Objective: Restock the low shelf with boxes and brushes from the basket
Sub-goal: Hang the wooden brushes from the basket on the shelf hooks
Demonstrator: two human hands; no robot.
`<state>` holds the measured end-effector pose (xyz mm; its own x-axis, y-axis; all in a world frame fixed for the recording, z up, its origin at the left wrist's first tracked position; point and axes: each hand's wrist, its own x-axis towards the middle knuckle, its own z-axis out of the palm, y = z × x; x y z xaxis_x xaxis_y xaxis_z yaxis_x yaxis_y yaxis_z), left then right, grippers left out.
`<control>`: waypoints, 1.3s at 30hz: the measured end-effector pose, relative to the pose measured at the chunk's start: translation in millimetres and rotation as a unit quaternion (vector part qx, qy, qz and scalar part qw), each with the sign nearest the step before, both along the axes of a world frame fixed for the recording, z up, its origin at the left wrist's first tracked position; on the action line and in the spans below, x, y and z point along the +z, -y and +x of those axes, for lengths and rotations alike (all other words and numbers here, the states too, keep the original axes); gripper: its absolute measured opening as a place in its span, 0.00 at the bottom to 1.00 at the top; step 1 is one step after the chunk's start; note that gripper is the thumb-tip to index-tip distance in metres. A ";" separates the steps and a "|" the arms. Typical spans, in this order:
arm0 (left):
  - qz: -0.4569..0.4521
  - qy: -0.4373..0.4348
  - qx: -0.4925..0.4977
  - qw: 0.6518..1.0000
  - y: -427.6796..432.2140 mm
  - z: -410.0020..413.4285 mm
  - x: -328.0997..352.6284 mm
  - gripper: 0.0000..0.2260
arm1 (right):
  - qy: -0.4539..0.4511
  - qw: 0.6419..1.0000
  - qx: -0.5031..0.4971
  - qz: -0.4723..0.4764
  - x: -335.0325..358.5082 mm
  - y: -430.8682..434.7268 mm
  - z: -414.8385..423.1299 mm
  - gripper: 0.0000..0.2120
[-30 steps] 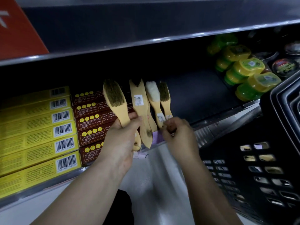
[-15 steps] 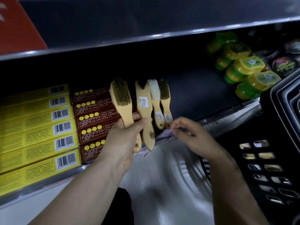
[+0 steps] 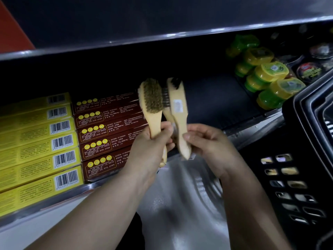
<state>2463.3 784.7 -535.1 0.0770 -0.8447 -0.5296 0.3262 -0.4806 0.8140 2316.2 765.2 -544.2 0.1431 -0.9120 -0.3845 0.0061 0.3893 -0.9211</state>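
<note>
My left hand (image 3: 151, 141) grips the handle of a wooden brush with tan bristles (image 3: 152, 98), held upright in front of the low shelf (image 3: 216, 105). My right hand (image 3: 207, 141) pinches the handle of a second wooden brush (image 3: 177, 105), whose labelled back faces me. Between the two shows a third brush with dark bristles (image 3: 164, 98); its handle runs down behind my left fingers. Yellow boxes (image 3: 36, 141) and dark red boxes (image 3: 108, 132) lie stacked on the shelf's left part. The black basket (image 3: 306, 159) stands at the right, with pale items visible through its holes.
Green and yellow tubs (image 3: 270, 73) and round tins (image 3: 310, 69) fill the right end of the shelf. The upper shelf's metal edge (image 3: 162, 37) overhangs the opening. A bare dark stretch of shelf lies behind the brushes.
My right hand left the shelf's front edge and took hold of the labelled brush's handle. The two brushes lying on the shelf are no longer visible behind the held ones.
</note>
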 end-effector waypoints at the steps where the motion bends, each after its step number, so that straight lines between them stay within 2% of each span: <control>1: 0.015 0.008 0.011 1.000 1.3 -0.5 0.7 0.04 | -0.018 0.998 -0.059 0.002 -5.3 6.4 -5.1 0.08; 3: 0.045 0.021 0.029 0.998 3.3 0.4 0.7 0.08 | -0.109 0.979 -0.172 0.001 -20.6 22.9 -17.4 0.07; 6: 0.061 0.021 0.050 0.997 4.1 1.3 1.4 0.10 | -0.242 0.947 -0.212 0.003 -40.6 43.4 -24.3 0.09; 11: 0.050 0.010 0.042 0.998 10.7 -1.1 -1.4 0.10 | -0.334 0.931 -0.144 -0.038 -54.0 56.3 -11.0 0.08; 15: 0.014 -0.009 -0.036 0.999 13.1 -2.9 -5.0 0.09 | -0.390 0.916 -0.088 -0.043 -61.2 52.2 -10.3 0.10; 21: -0.034 0.082 -0.058 0.994 25.8 -6.7 -5.4 0.07 | -0.443 0.894 -0.044 -0.044 -59.4 52.8 -10.8 0.11; 23: -0.035 0.098 -0.059 0.993 33.4 -7.4 -6.7 0.07 | -0.444 0.895 -0.030 -0.045 -56.4 50.7 -10.1 0.12; 26: -0.028 0.113 -0.059 0.991 40.4 -9.6 -11.5 0.08 | -0.433 0.890 -0.064 -0.131 -41.7 37.9 -4.8 0.13; 28: -0.036 0.107 -0.059 0.992 41.2 -12.0 -14.1 0.08 | -0.352 0.919 -0.073 -0.161 -28.0 25.6 1.3 0.11; 30: -0.043 0.092 -0.065 0.993 39.9 -14.8 -14.5 0.09 | -0.214 0.970 -0.014 -0.113 -15.0 12.2 6.4 0.11; 32: -0.046 0.077 -0.074 0.993 38.8 -16.0 -14.9 0.10 | -0.135 0.986 0.037 -0.086 -10.8 5.2 1.0 0.07; 34: -0.070 0.103 -0.105 0.987 38.3 -17.3 -13.7 0.09 | -0.107 0.990 0.017 -0.086 -12.1 8.7 -8.8 0.10; 35: -0.106 0.176 -0.138 0.969 38.9 -16.7 -14.1 0.09 | -0.103 0.991 -0.022 -0.084 -14.6 12.8 -13.9 0.10; 36: -0.155 0.284 -0.181 0.929 39.8 -14.9 -14.8 0.10 | -0.109 0.988 -0.077 -0.079 -17.7 17.7 -18.6 0.09; 38: -0.235 0.485 -0.258 0.802 42.7 -9.3 -16.5 0.13 | -0.146 0.969 -0.192 -0.059 -26.1 29.5 -28.7 0.11; 39: -0.254 0.541 -0.289 0.748 44.4 -6.6 -17.9 0.15 | -0.163 0.958 -0.230 -0.047 -31.3 35.8 -33.9 0.13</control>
